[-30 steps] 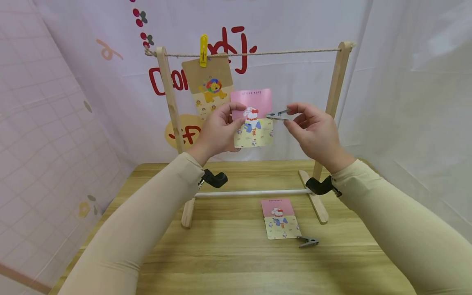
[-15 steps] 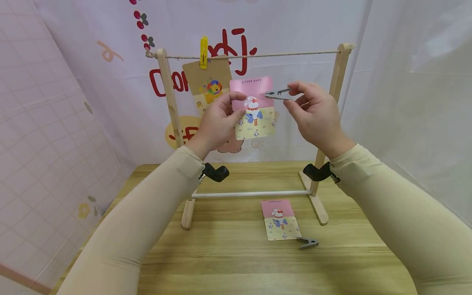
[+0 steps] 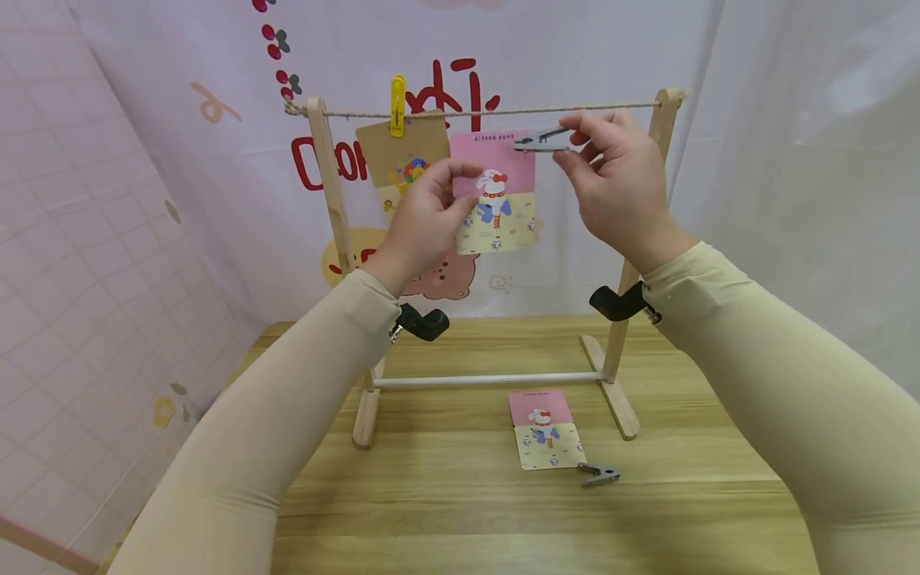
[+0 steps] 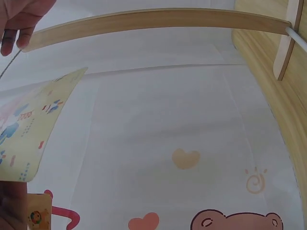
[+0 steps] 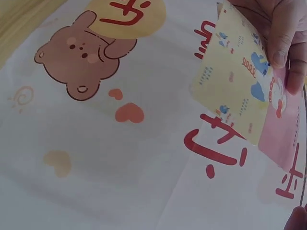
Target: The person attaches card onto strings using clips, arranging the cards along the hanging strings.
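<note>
My left hand (image 3: 431, 212) pinches the left edge of a pink and yellow rabbit card (image 3: 499, 228), held upright just below the rope (image 3: 575, 109). The right wrist view shows the thumb lying on the face of this card (image 5: 230, 81). Between thumb and fingers, my right hand (image 3: 621, 180) pinches the handles of a grey metal clip (image 3: 541, 142). The clip's nose overlaps the card's pink upper right part in the head view. To the left, a brown lion card (image 3: 406, 152) hangs from the rope under a yellow clothespin (image 3: 397, 108), partly hidden behind my left hand.
A wooden frame, with a right post (image 3: 664, 132) and a white lower bar (image 3: 489, 379), carries the rope. On the wooden table (image 3: 446, 519) lie another rabbit card (image 3: 549, 443) and a second grey clip (image 3: 600, 474) at its lower right corner. A printed cloth (image 3: 561, 48) hangs behind.
Both hands have risen, bringing the rabbit card and the clip up close to the rope. The clip has moved up along the card towards its top. The things on the table stay put.
</note>
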A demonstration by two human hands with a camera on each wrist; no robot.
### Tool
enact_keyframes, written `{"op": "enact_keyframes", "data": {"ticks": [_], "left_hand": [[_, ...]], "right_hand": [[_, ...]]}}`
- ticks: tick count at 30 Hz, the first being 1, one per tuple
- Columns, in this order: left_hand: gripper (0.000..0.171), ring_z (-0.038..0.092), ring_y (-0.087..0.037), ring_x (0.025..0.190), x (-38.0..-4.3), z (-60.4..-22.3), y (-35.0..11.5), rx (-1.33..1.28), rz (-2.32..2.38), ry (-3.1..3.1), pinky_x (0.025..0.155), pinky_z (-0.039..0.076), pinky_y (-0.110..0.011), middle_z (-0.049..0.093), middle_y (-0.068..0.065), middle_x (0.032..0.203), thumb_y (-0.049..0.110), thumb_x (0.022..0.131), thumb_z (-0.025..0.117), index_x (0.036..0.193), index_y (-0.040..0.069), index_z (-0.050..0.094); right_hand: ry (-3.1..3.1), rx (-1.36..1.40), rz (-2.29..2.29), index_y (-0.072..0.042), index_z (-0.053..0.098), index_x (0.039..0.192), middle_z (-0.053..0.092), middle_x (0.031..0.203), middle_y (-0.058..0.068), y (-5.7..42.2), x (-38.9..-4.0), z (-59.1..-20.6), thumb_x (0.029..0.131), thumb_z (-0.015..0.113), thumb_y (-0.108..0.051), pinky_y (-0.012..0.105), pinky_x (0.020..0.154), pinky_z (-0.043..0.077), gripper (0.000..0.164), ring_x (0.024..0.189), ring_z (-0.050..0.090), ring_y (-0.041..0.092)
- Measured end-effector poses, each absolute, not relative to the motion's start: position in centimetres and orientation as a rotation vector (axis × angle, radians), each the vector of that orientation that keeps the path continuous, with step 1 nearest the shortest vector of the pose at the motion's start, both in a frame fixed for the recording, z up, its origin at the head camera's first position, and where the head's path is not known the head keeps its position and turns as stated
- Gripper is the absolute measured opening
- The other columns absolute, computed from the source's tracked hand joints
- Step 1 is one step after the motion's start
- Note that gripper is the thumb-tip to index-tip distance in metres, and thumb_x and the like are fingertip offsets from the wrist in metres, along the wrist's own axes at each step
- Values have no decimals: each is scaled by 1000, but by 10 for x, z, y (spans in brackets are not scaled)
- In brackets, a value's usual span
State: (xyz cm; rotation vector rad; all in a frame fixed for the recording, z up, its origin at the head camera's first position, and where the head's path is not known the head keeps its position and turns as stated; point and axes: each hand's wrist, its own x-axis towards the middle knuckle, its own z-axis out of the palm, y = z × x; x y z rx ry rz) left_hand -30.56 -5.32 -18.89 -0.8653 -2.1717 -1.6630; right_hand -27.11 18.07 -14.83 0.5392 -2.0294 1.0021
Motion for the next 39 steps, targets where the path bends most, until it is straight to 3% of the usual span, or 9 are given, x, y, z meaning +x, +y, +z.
{"op": "enact_keyframes", "data": {"ticks": [5, 13, 20, 29, 35, 39], "left_hand": [[30, 72, -18, 103, -306, -185, -50, -864, -1667, -2141, 89, 63, -31, 67, -9, 122, 10, 107, 59, 137, 11, 59], [28, 71, -18, 95, -306, -180, -45, -833, -1653, -2126, 83, 63, -29, 68, -9, 115, 10, 107, 59, 135, 10, 60], [27, 69, -18, 92, -306, -178, -46, -812, -1632, -2127, 79, 61, -26, 67, -6, 116, 10, 108, 58, 135, 12, 61], [25, 58, -19, 80, -308, -177, -47, -795, -1584, -2114, 66, 48, -23, 64, -4, 110, 12, 108, 59, 132, 13, 64], [23, 56, -18, 76, -309, -178, -47, -769, -1555, -2122, 64, 46, -24, 64, -3, 108, 13, 108, 58, 131, 14, 65], [22, 48, -16, 71, -311, -179, -46, -777, -1537, -2108, 62, 40, -23, 62, -1, 107, 13, 108, 58, 130, 13, 65]], "right_hand": [[-2046, 531, 949, -12, 78, 123, 48, 99, -13, 177, -274, -133, 100, 71, -13, 13, 78, 47, 24, 84, 53, 2], [-2070, 501, 801, -15, 78, 124, 49, 100, -11, 172, -278, -118, 101, 71, -17, 16, 78, 38, 24, 91, 44, -2], [-2097, 492, 674, -17, 77, 126, 59, 109, 3, 166, -281, -110, 104, 67, -23, 34, 94, 36, 24, 114, 50, 24], [-2123, 507, 589, -14, 76, 127, 64, 113, 10, 160, -288, -102, 106, 63, -24, 35, 101, 30, 26, 113, 43, 24], [-2152, 507, 559, -13, 76, 127, 65, 115, 10, 158, -290, -100, 107, 62, -24, 36, 103, 28, 27, 115, 43, 26], [-2180, 508, 521, -14, 75, 129, 66, 120, 12, 158, -292, -97, 108, 60, -25, 37, 106, 28, 28, 119, 43, 27]]}}
